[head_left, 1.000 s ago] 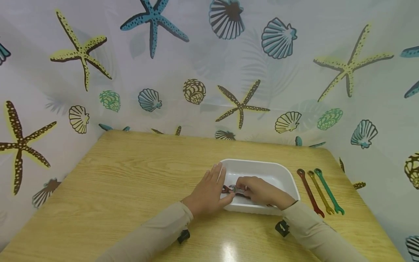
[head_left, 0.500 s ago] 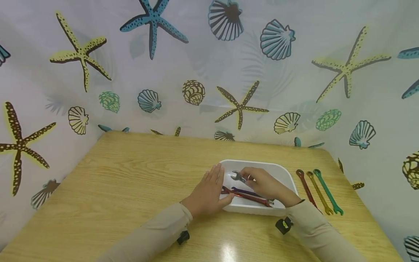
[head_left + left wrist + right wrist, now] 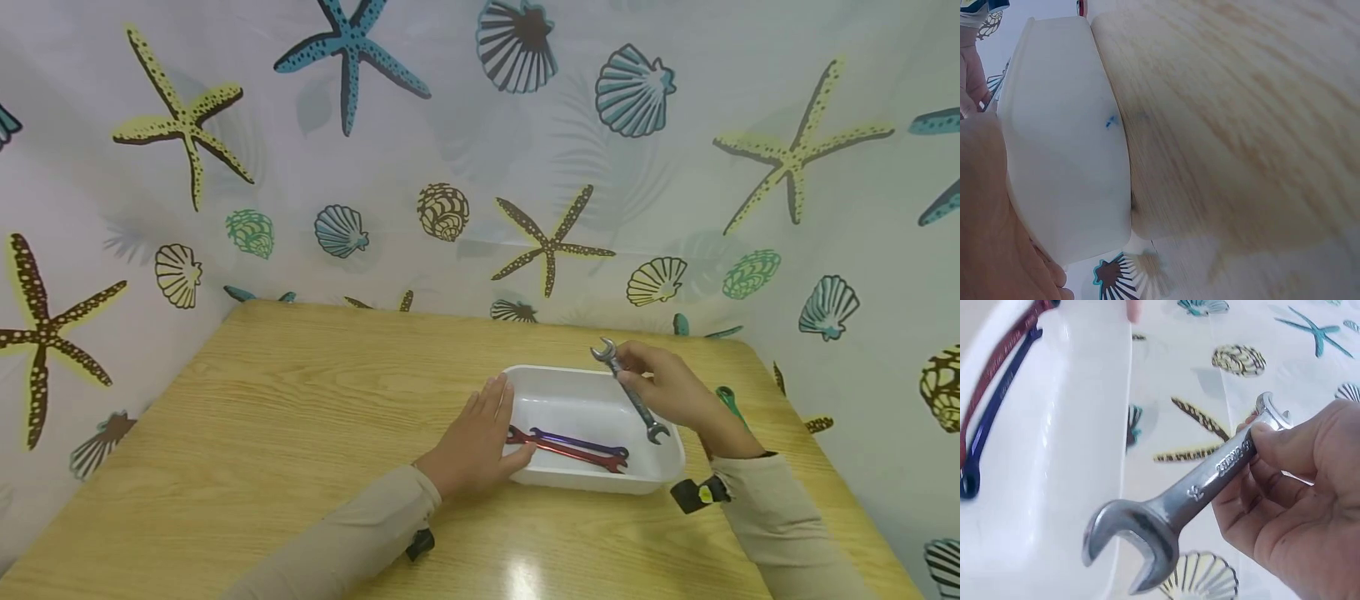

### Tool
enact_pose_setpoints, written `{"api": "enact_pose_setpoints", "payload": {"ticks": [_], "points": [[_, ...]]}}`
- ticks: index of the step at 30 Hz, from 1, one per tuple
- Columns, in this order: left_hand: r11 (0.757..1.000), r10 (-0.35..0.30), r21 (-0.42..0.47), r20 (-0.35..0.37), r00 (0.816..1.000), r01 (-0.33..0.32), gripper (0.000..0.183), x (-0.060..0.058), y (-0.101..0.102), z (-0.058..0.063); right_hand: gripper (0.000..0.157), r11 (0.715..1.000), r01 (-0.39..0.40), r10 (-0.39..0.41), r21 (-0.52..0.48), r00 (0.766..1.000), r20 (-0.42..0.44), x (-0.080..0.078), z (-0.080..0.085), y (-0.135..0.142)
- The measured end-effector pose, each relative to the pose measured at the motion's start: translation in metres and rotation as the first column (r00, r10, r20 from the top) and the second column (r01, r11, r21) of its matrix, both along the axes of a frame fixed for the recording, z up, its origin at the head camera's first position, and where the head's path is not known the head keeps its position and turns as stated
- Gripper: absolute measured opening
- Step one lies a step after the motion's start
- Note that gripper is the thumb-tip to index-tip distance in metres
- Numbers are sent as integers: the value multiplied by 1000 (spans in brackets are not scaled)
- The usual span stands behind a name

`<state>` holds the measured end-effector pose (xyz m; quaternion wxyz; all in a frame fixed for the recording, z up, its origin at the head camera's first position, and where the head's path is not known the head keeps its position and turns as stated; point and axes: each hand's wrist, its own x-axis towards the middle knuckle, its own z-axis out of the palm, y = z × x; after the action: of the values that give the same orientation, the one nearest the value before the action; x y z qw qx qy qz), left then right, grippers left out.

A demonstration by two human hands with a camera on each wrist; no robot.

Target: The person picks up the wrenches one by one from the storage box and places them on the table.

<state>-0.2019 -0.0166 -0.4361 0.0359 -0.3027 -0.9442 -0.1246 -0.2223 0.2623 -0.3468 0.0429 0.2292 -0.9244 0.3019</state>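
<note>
**Silver wrench (image 3: 1200,487) tilts above the white tray (image 3: 570,477)!**

And what a shiny piece it is: bright polished metal, a U-shaped mouth at each end, raised lettering along the shank. It's over the tray's right end, slanted, one mouth up by the far rim, the other lower and nearer. The right hand (image 3: 667,387) has it pinched near the upper mouth, thumb on top, fingers bent behind. That thumb sits against the lettering, and from here I can't read it all.

Right of the tray, a green wrench (image 3: 731,402) shows just its ring and some shank; the right arm blocks the rest. The red wrench (image 3: 573,452) has its left end tucked by the left hand (image 3: 476,442), hard to make out.

Inside the tray, then: that red one along the near side, and a shorter violet-blue wrench (image 3: 577,440) just beyond, both lying flat. At the tray's left end, the left hand presses with straight fingers, thumb out over the near-left corner, gripping no tool.
</note>
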Motion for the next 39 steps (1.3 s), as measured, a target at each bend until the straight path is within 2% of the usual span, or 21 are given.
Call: {"api": "enact_pose_setpoints", "payload": {"ticks": [8, 13, 15, 21, 27, 32, 36, 39], "points": [[1000, 4, -8, 16, 1000, -4, 88, 0, -1, -1, 29, 994, 105, -103, 14, 991, -90, 8, 6, 53], [1000, 9, 17, 12, 1000, -10, 89, -3, -1, 0, 40, 976, 215, -215, 24, 977, -13, 7, 1, 87], [1000, 11, 12, 15, 1000, -11, 89, -4, -1, -1, 43, 961, 274, -275, 31, 961, 26, 6, -3, 100], [1000, 5, 6, 18, 1000, -5, 89, -3, 0, -1, 42, 921, 387, -387, 53, 922, -8, 5, -14, 140], [1000, -1, 3, 8, 1000, 1, 89, -3, 1, -2, 47, 875, 479, -483, 67, 874, 57, 2, -27, 168], [1000, -1, -4, 7, 1000, 1, 88, -4, 2, -3, 47, 852, 522, -523, 37, 845, 109, -5, -43, 183], [1000, 1, -1, 16, 1000, -1, 88, -3, 1, -3, 48, 852, 521, -522, 45, 842, 136, -9, -55, 191], [1000, 4, 4, 24, 1000, -5, 88, -2, 0, -3, 46, 858, 510, -514, 65, 848, 129, -10, -61, 195]]}}
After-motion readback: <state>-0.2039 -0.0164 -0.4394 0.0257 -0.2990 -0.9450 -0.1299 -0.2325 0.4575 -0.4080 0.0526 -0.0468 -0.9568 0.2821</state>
